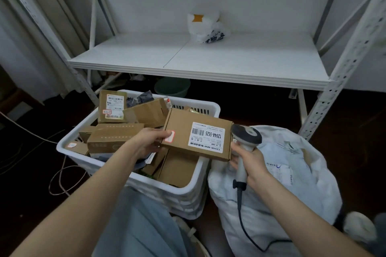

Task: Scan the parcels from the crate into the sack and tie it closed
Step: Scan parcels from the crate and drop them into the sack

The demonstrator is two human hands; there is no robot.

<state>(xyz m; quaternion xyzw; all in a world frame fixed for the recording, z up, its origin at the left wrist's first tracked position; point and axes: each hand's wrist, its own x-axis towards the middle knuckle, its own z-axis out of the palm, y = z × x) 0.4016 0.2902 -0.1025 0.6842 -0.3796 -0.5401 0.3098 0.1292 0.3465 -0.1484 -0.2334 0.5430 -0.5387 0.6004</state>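
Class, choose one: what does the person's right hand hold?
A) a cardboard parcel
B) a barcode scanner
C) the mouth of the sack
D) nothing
B: the right hand grips the handle of the barcode scanner, while the left hand holds the parcel.

A white label [206,137] on a cardboard box [179,125] reads, upside down, "12V4A-5525" beside a barcode and "12V4A 48W" before Chinese characters; the upright box's label [114,106] is illegible.

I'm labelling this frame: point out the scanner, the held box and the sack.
scanner [247,135], head view, on its grey head.
held box [181,129], head view, bare cardboard top face.
sack [275,210], head view, white fabric side.
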